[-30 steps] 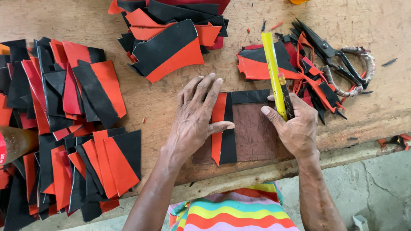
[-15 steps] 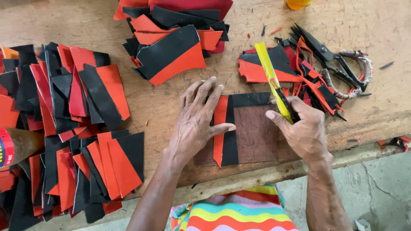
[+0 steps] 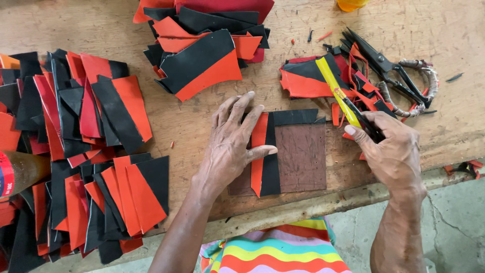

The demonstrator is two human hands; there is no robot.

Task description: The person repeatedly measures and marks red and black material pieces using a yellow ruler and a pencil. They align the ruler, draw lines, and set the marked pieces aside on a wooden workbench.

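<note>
- Left hand [image 3: 230, 144]: lies flat, fingers spread open, pressing on the red-and-black piece [image 3: 265, 154]; thumb tip rests across the piece's black strip.
- Red-and-black piece: lies on the brown cutting board [image 3: 303, 156], covering the board's left part; its black upper edge runs along the top of the board.
- Right hand [image 3: 391, 151]: just right of the brown cutting board, fingers closed around the yellow-handled knife [image 3: 341, 96]. The handle slants up and to the left, away from the board's upper right corner. The blade is not visible.
- Black scissors [image 3: 391, 71]: up and to the right of the board, beyond the knife, resting against scraps.
- Stacks of red-and-black pieces [image 3: 96, 146]: well to the left of the board; a further pile [image 3: 204, 45] lies above it.
- Wooden workbench [image 3: 444, 30]: carries everything listed.
</note>
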